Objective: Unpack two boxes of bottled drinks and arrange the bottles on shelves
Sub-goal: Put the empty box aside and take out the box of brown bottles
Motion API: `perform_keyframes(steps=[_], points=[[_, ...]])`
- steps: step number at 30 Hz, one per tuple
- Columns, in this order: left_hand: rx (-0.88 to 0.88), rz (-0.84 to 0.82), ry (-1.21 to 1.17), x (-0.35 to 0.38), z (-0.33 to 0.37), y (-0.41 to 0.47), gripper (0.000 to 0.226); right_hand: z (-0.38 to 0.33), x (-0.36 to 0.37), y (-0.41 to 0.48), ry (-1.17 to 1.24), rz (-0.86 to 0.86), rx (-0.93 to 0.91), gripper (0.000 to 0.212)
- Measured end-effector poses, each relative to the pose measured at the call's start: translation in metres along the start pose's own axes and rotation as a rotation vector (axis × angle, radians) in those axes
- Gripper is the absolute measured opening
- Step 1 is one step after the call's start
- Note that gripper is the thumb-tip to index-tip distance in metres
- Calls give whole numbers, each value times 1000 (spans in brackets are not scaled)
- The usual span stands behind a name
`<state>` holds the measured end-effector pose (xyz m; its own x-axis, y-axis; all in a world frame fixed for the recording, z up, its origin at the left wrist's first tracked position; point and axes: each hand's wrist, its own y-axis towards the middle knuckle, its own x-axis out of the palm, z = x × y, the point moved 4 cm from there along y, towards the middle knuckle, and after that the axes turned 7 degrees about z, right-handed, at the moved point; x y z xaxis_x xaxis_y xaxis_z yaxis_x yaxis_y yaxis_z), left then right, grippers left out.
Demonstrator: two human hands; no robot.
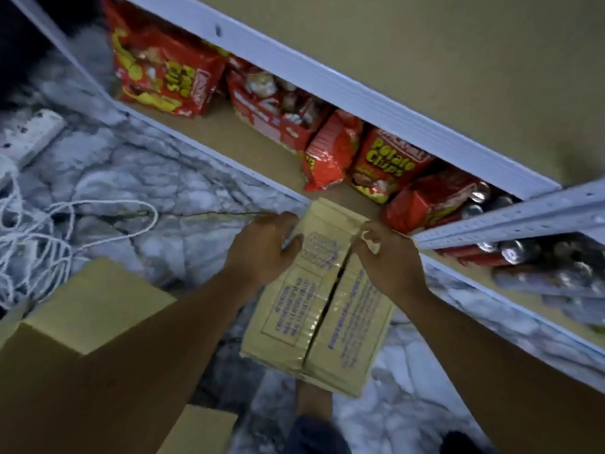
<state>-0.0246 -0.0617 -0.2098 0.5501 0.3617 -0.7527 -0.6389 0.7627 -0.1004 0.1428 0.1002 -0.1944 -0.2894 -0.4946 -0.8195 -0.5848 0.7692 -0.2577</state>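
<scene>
**Entry — carton opening, first stage**

- Item in hand: sealed cardboard carton (327,299), centre of frame, lying on the marbled floor (163,178). Its far end reaches the front edge of the lower shelf (229,136). Both top flaps are down and a dark seam runs lengthwise between them. No bottles are in view; presumably they are inside.
- Left hand (262,247): fingers curled over the carton's upper-left edge, gripping it.
- Right hand (389,257): thumb and fingers pinched on a pale scrap at the far end of the seam, by the look of it the lifted end of the sealing tape (371,241).
- Second carton (98,299): lower left, apart from the first.
- Shelf stock: red potato chip bags (389,165) along the upper middle, drink cans (517,253) at the right.
- Floor, left: loose white cord (65,231), power strip (29,136).

Handling note, by judgement: unpacking has barely begun. Draw the tape low and straight along the seam toward the bottom of the frame — a steep pull is likely to snap it or tear off the cardboard surface. Hold the carton down with the left hand so it does not slide into the chip bags. Lift the flaps only once the seam is free.
</scene>
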Motion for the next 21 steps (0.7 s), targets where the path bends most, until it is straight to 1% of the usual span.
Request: perform_keyframes(steps=[2, 4, 8, 12, 15, 21], points=[[54, -78, 40, 30, 19, 18, 50, 35, -7, 4, 6, 6, 68, 29], [122, -123, 68, 57, 32, 34, 49, 63, -10, 10, 6, 15, 102, 34], [246, -211, 137, 100, 41, 59, 62, 97, -3, 25, -5, -11, 89, 50], [367, -267, 228, 126, 34, 70, 70, 110, 10, 36, 28, -65, 73, 63], [399, -296, 314, 134, 26, 74, 71, 115, 19, 38, 27, -83, 51, 65], [433, -305, 368, 140, 26, 81, 68, 118, 24, 39, 45, 38, 20, 62]])
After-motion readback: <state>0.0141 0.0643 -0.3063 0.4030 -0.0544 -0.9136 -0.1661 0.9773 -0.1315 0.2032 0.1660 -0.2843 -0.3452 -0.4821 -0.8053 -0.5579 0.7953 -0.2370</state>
